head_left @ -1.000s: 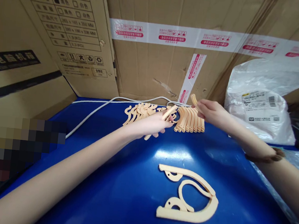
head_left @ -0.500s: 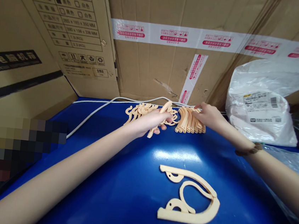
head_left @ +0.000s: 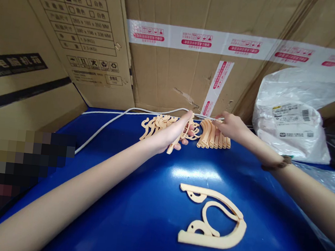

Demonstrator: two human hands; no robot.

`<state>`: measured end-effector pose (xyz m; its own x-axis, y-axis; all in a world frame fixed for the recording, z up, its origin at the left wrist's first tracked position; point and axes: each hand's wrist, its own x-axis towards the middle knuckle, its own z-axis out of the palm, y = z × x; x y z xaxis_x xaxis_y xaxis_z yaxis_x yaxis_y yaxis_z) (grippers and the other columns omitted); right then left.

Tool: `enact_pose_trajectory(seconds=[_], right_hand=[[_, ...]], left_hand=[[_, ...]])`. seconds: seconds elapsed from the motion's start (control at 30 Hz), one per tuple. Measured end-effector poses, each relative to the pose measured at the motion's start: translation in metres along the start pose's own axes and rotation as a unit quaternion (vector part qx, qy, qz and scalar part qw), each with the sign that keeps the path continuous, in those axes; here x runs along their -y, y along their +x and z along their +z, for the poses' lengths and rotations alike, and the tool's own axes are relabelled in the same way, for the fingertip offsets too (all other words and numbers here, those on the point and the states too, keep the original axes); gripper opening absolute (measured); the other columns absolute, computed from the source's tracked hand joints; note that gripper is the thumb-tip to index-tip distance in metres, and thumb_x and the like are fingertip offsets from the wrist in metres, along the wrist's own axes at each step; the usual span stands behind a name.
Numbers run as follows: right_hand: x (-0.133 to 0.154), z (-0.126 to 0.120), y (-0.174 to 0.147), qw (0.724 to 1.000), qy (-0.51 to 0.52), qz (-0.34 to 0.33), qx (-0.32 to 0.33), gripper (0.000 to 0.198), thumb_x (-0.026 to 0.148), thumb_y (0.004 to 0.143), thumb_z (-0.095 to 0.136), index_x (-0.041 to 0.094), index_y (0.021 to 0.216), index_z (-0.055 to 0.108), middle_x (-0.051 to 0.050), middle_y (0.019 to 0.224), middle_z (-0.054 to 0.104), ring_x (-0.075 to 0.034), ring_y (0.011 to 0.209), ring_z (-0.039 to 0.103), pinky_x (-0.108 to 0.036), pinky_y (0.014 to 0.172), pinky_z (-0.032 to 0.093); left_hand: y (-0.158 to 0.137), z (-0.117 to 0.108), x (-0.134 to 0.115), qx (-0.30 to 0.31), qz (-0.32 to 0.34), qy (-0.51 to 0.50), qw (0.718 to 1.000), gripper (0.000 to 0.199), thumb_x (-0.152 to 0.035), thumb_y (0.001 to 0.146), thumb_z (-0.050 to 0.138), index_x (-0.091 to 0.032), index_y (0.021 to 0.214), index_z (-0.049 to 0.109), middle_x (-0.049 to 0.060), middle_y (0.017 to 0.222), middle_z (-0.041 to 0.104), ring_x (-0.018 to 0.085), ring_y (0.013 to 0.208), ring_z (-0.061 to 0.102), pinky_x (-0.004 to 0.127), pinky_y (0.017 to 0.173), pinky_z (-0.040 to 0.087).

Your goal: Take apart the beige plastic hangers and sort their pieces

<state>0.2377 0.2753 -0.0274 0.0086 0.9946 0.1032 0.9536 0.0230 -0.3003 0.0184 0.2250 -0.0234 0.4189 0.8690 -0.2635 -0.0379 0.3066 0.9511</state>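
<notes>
I'm gripping one thin hook in my left hand, at the blue table's far edge; my right hand is pinching the stacked hooks. They look light, stiff, smooth—best taken by the curved edge.

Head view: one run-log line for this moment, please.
left hand: grips one hook piece | right hand: on upright hook row | assembled hook: lies nearer, untouched

Head-worn camera looks forward and down, close over the blue table
</notes>
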Motion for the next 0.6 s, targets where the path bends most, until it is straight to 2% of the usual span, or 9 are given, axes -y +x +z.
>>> enact_pose_trajectory(seconds=[0.1,0.23,0.3,0.43,0.6], right_hand=[[0.0,-0.001,-0.001,1.0,0.014,0.013,0.018,0.038,0.031,0.085,0.056,0.011,0.118,0.057,-0.003,0.063,0.071,-0.022,0.062,0.067,-0.033,0.066,0.049],[0.001,0.0,-0.003,0.999,0.017,0.014,0.026,0.042,0.029,0.082,0.061,0.01,0.119,0.058,-0.002,0.061,0.07,-0.023,0.063,0.067,-0.033,0.068,0.05],[0.001,0.0,-0.003,0.999,0.016,0.011,0.026,0.041,0.026,0.082,0.06,0.01,0.119,0.058,-0.002,0.06,0.069,-0.023,0.064,0.067,-0.033,0.068,0.049],[0.002,0.0,-0.004,0.999,0.018,0.005,0.026,0.039,0.021,0.082,0.058,0.01,0.119,0.058,-0.002,0.059,0.068,-0.022,0.064,0.067,-0.031,0.066,0.049],[0.001,0.001,-0.003,0.999,0.028,0.004,0.024,0.038,0.021,0.083,0.057,0.011,0.119,0.058,-0.002,0.06,0.068,-0.021,0.061,0.066,-0.031,0.064,0.049]], left_hand=[[0.0,0.002,0.002,-0.003,0.012,0.013,1.0,0.049,-0.063,0.093,0.04,-0.017,0.084,0.049,0.003,0.087,0.052,0.005,0.047,0.041,0.014,0.033,0.021],[0.003,0.012,0.005,0.002,0.053,0.082,0.995,0.048,-0.063,0.093,0.04,-0.017,0.091,0.052,0.006,0.095,0.056,0.006,0.047,0.04,0.018,0.034,0.025],[0.006,0.018,0.006,0.002,0.065,0.116,0.991,0.049,-0.064,0.093,0.04,-0.017,0.096,0.054,0.005,0.087,0.055,0.007,0.046,0.039,0.019,0.034,0.025],[0.012,0.026,0.007,0.019,0.049,0.154,0.987,0.055,-0.066,0.093,0.033,-0.017,0.1,0.056,0.0,0.069,0.045,0.009,0.044,0.036,0.02,0.035,0.025],[0.016,0.026,0.009,0.017,0.068,0.158,0.985,0.057,-0.065,0.094,0.031,-0.015,0.106,0.056,0.006,0.088,0.055,0.008,0.047,0.039,0.019,0.035,0.027]])
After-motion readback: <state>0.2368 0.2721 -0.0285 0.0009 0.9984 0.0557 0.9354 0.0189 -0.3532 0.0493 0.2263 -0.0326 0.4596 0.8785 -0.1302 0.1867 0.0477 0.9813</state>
